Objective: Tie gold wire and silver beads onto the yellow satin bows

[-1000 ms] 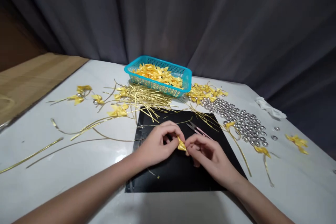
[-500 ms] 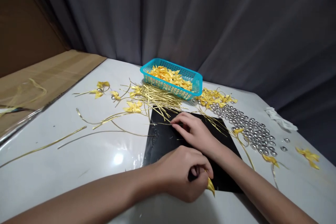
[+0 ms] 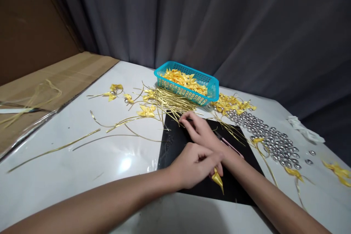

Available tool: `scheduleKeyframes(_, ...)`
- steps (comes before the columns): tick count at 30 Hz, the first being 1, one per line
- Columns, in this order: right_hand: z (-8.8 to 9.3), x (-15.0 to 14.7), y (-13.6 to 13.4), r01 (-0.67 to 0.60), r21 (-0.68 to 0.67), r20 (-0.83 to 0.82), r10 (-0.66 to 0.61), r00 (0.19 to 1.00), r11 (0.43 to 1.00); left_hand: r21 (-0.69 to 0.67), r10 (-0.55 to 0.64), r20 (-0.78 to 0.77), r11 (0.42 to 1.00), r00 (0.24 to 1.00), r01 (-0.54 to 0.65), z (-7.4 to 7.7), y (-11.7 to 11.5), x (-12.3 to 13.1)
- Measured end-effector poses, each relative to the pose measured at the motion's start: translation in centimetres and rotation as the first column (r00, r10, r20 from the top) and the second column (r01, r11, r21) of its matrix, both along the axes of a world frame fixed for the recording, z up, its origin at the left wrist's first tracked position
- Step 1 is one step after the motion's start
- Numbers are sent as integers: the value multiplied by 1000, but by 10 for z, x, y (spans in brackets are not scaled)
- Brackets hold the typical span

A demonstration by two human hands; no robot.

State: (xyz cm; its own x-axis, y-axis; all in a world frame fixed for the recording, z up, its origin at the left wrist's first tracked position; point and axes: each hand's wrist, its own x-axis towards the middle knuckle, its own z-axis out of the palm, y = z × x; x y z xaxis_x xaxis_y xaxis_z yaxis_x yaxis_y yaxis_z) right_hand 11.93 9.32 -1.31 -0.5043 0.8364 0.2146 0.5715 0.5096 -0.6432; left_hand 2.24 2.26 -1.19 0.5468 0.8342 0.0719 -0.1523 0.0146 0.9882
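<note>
My left hand (image 3: 196,166) is closed round a yellow ribbon piece (image 3: 218,182), whose pointed end sticks out below the fingers. It crosses in front of my right wrist, above a black mat (image 3: 189,190). Farther forward, my right hand (image 3: 199,128) has its thumb and fingers pinched together at the front ends of a pile of gold cords (image 3: 175,100). Whether a cord is between those fingertips I cannot make out. A pink-handled tool (image 3: 233,148), perhaps scissors, lies on the mat beside my right forearm, which partly hides it.
Behind the cords stands a turquoise basket (image 3: 215,93) of yellow ribbon pieces. Many silver beads (image 3: 271,139) spread to the right, near yellow ribbon flowers (image 3: 230,103). Loose cords (image 3: 55,150) and a ribbon flower (image 3: 146,110) lie left. A white crumpled item (image 3: 305,129) is far right.
My right hand has moved from a thin strand on the mat to the cord ends. My left hand has shifted up and its fingers have closed more. The view has turned slightly left.
</note>
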Motion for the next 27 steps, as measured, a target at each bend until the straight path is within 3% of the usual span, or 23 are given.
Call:
scheduleKeyframes(3,9,18,-7,48,-105,-153,-64,986,993,-99,62,44,993,997,-57,3,1,0)
scheduleKeyframes(6,15,42,-21,72,-37,-118,-76,990,997,-172,118,33,979,992,-111,4,2,1)
scheduleKeyframes(10,13,76,-41,235,-58,-68,-239,969,970,-175,138,-20,975,990,-139,3,5,4)
scheduleKeyframes(13,9,94,-50,273,-63,71,-269,961,960,-153,154,-28,976,988,-156,-1,7,5)
scheduleKeyframes(17,11,106,-55,265,39,261,-266,928,963,-205,213,-40,955,976,-216,-3,9,6)
scheduleKeyframes(22,16,109,-57,281,74,465,-282,839,957,-289,254,-12,925,967,-246,0,11,7)
scheduleKeyframes(27,13,106,-60,222,172,593,-280,754,960,-302,213,-50,928,976,-218,2,13,5)
